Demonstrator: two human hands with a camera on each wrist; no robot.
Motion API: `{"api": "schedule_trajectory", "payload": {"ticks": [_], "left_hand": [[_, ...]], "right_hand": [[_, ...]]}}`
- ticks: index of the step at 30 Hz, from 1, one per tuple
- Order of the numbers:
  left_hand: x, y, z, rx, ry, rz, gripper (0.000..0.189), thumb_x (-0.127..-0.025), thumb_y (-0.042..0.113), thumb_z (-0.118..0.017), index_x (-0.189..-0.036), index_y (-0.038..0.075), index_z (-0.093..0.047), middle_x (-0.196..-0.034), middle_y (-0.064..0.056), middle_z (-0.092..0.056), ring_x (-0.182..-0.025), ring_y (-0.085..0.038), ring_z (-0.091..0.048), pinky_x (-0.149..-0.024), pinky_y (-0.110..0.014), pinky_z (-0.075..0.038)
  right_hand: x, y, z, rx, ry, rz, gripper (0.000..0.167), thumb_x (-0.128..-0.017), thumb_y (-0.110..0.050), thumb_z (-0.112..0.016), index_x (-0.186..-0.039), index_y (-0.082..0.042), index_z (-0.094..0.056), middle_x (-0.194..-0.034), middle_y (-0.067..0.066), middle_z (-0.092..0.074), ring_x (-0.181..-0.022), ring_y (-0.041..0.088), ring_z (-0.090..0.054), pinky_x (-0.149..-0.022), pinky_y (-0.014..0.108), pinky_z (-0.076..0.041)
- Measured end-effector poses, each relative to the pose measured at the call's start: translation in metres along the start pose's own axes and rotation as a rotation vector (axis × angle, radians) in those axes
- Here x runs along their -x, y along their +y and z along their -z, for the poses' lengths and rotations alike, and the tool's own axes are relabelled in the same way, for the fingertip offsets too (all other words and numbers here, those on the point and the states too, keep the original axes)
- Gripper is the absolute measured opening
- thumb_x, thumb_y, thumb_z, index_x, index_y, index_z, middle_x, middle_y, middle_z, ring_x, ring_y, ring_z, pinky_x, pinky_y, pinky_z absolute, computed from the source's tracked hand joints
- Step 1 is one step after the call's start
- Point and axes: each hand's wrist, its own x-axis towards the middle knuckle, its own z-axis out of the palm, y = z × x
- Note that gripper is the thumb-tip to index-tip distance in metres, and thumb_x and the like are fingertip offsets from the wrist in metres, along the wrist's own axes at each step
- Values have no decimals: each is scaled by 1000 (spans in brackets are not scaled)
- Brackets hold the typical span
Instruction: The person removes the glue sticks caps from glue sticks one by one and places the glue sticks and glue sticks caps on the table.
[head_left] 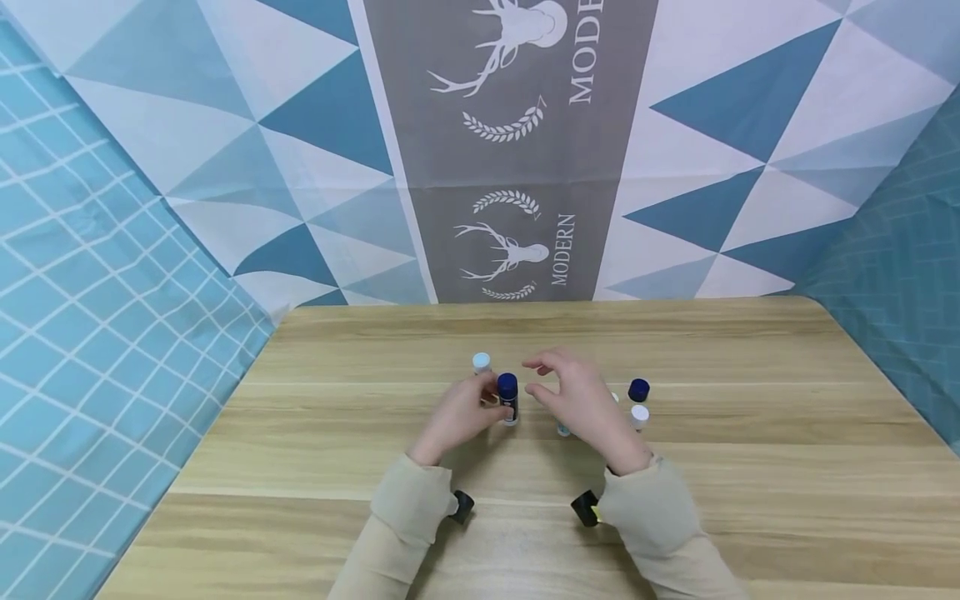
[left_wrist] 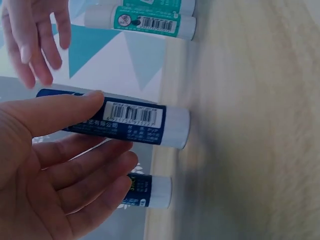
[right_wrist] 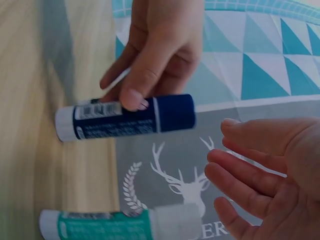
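Observation:
A dark blue glue stick [head_left: 508,392] with a blue cap stands roughly upright in my left hand [head_left: 463,414]. The thumb presses its label, with the fingers around the far side; whether its white base [left_wrist: 176,127] touches the table cannot be told. Right of it, my right hand [head_left: 581,404] holds nothing, its fingers spread loosely and apart from the cap. Another blue-labelled glue stick [left_wrist: 150,190] shows beyond the left fingers; a white cap [head_left: 481,362] rises behind that hand. Green glue sticks [left_wrist: 150,22] stand on the right side, partly hidden by the right hand.
A dark blue cap [head_left: 639,389] and a white cap [head_left: 640,415] show just right of my right hand; what lies below them is mostly hidden. The wooden table [head_left: 750,500] ends at a patterned cloth backdrop [head_left: 517,167]. Black wrist devices [head_left: 462,507] jut from both sleeves.

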Motion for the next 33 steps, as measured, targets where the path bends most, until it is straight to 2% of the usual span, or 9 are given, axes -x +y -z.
{"api": "schedule_trajectory", "payload": {"ticks": [10, 17, 23, 29, 33], "left_hand": [[1, 5, -4, -69, 40, -31, 16, -80, 17, -68, -93, 9, -60, -89, -5, -67, -80, -17, -63, -64, -25, -48], [2, 10, -5, -153, 49, -40, 18, -80, 21, -69, -92, 11, -61, -89, -3, -65, -83, -19, -61, -69, -28, -48], [4, 13, -3, -148, 66, -41, 19, -78, 20, -71, -92, 10, -62, -89, -4, -65, -84, -21, -60, -70, -31, -48], [5, 18, 2, -149, 67, -52, 23, -77, 20, -71, -95, 9, -63, -91, -4, -65, -87, -23, -61, -73, -35, -48], [4, 22, 4, -152, 76, -76, 22, -78, 20, -71, -96, 9, -63, -92, -3, -67, -88, -19, -62, -75, -33, -49]], "right_hand": [[-4, -3, -10, -28, -63, -20, 31, -81, -16, -68, -111, -8, -62, -110, 6, -63, -96, 20, -60, -80, 37, -49], [-5, -5, -16, -30, -75, -28, 27, -79, -16, -70, -105, -8, -64, -101, 5, -64, -92, 19, -60, -80, 36, -48], [-3, -5, -16, -17, -51, -2, 18, -79, -15, -70, -96, -11, -64, -94, 1, -63, -86, 16, -60, -76, 33, -49], [1, -5, -7, -33, -59, 1, 25, -81, -14, -68, -105, -8, -62, -101, 3, -64, -88, 17, -61, -78, 36, -49], [4, -5, 2, -18, -59, -2, 29, -81, -14, -67, -109, -8, -61, -102, 5, -64, -89, 18, -61, -78, 37, -49]]}}
